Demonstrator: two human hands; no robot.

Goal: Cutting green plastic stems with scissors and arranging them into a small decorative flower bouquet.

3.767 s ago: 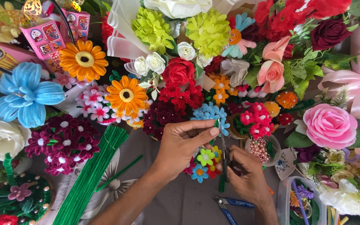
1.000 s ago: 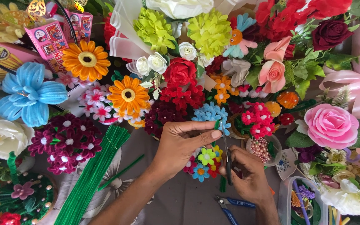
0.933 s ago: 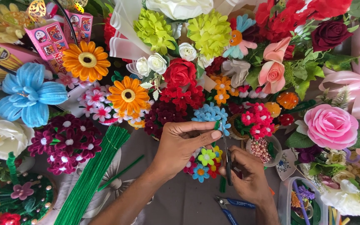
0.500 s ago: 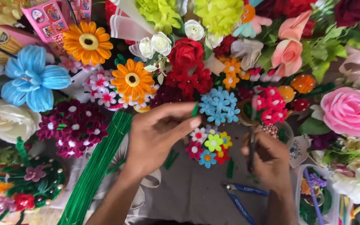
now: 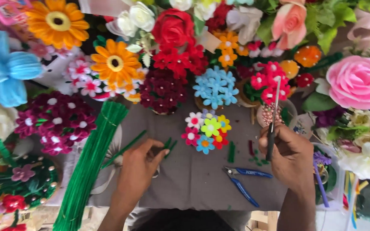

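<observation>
Blue pliers (image 5: 246,184) on grey cloth (image 5: 193,175); pink rose (image 5: 358,81) far right.

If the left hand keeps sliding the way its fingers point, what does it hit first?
Most likely the short green stem pieces lying just past the left hand's fingertips on the grey cloth. Beyond them sits the small cluster of multicoloured flowers, though depth is hard to judge.

Seen from above: left hand (image 5: 140,171) down on the grey cloth-covered desk (image 5: 193,179), fingertips touching short green pipe-cleaner pieces (image 5: 168,144). Right hand (image 5: 291,154) near the desk's right edge, closed round a slim dark-handled metal tool (image 5: 271,128). Blue-handled pliers (image 5: 243,182) lying between, near the front edge.
</observation>
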